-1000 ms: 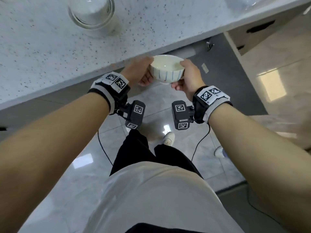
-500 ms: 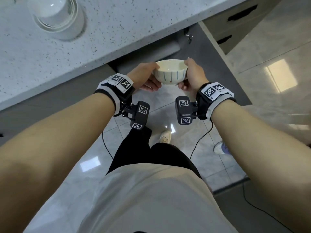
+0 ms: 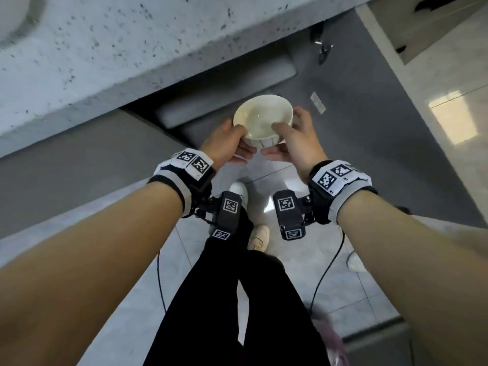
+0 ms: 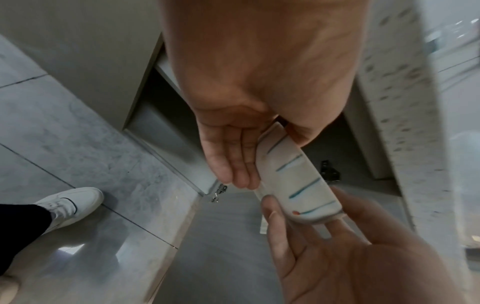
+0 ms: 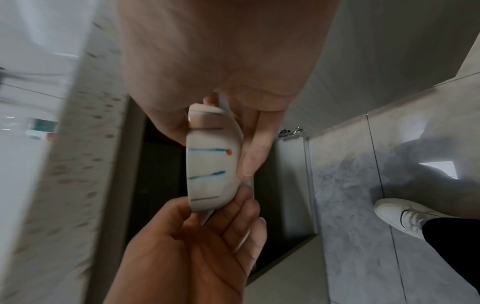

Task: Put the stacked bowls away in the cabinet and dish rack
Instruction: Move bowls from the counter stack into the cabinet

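Observation:
A single white bowl (image 3: pixel 262 117) with thin blue stripes and a red dot is held upright in the air by both hands. My left hand (image 3: pixel 236 143) grips its left side, thumb on the rim and fingers under the base. My right hand (image 3: pixel 286 141) grips the right side the same way. The bowl hangs just in front of the open lower cabinet (image 3: pixel 211 107), below the counter edge. In the left wrist view the bowl (image 4: pixel 298 181) lies between my left fingers (image 4: pixel 233 160) and the right hand. The right wrist view shows the striped bowl (image 5: pixel 210 164) from the other side.
The speckled countertop (image 3: pixel 105 48) overhangs the cabinet at upper left. The grey cabinet door (image 3: pixel 369 143) stands swung open to the right, its hinge (image 3: pixel 323 48) near the top. Drawers (image 3: pixel 422 27) lie at far right. My legs and white shoes (image 3: pixel 260 236) stand on the tiled floor below.
Both hands have carried the bowl down and forward, from beside the counter edge to the mouth of the open cabinet. The grip on the bowl is the same.

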